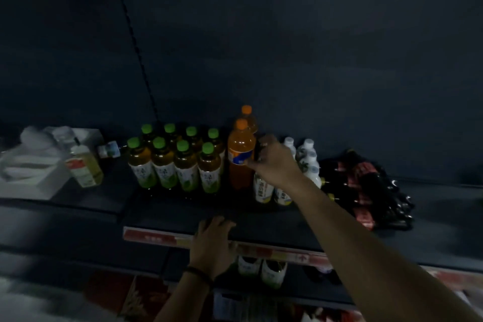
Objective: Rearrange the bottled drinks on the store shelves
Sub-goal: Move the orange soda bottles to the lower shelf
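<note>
The right hand [271,162] has its fingers curled round a dark-topped bottle [256,150] standing just right of the tall orange soda bottle [241,154], and its thumb touches that bottle's blue label. Left of the orange soda bottle stand the green-capped tea bottles [172,162]. In front of it, the left hand [213,236] lies flat, fingers relaxed, on the shelf edge [156,235].

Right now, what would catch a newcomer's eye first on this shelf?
The tall orange plastic soda bottle at mid-shelf, the right hand beside it. Left of it stands a block of green-capped amber tea bottles; the left hand rests on the shelf's front edge.
</note>
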Action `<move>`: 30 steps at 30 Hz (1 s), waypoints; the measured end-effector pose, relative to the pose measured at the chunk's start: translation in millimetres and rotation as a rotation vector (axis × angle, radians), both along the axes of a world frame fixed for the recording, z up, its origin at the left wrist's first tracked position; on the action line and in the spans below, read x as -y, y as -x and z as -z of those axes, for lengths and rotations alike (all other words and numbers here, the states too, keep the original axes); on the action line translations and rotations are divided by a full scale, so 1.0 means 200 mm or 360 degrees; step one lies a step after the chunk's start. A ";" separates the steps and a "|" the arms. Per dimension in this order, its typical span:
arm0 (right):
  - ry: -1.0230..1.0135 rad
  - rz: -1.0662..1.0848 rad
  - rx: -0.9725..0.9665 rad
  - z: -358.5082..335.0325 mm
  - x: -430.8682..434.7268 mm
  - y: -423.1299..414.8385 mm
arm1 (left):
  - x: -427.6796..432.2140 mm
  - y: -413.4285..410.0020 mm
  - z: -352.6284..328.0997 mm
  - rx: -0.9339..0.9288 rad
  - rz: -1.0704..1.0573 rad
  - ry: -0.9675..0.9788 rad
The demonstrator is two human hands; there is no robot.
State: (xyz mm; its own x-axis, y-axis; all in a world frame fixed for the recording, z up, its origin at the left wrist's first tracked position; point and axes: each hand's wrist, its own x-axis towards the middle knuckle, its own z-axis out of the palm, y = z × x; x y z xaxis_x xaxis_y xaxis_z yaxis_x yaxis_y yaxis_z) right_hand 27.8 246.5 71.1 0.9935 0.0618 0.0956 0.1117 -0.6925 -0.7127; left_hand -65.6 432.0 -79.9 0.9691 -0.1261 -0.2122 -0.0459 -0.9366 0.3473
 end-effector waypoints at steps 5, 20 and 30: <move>0.0075 0.0085 -0.0092 0.00 -0.18 -0.26 | 0.00 -0.02 0.01 -0.0056 0.0012 0.0009; 0.0025 -0.0002 0.0201 0.06 -0.17 -0.18 | 0.03 -0.11 -0.13 0.0316 -0.0477 0.0810; 0.0078 0.0124 0.0266 -0.27 -0.23 0.12 | 0.23 -0.09 -0.47 0.0623 -0.0714 0.1767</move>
State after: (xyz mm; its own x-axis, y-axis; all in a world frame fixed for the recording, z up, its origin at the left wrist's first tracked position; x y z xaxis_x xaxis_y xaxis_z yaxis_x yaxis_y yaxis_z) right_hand 4.7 292.2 124.2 0.9660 -0.0061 0.2585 0.1704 -0.7371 -0.6539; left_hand -46.9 386.7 14.2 0.9466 0.3038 0.1075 -0.0775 -0.1091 0.9910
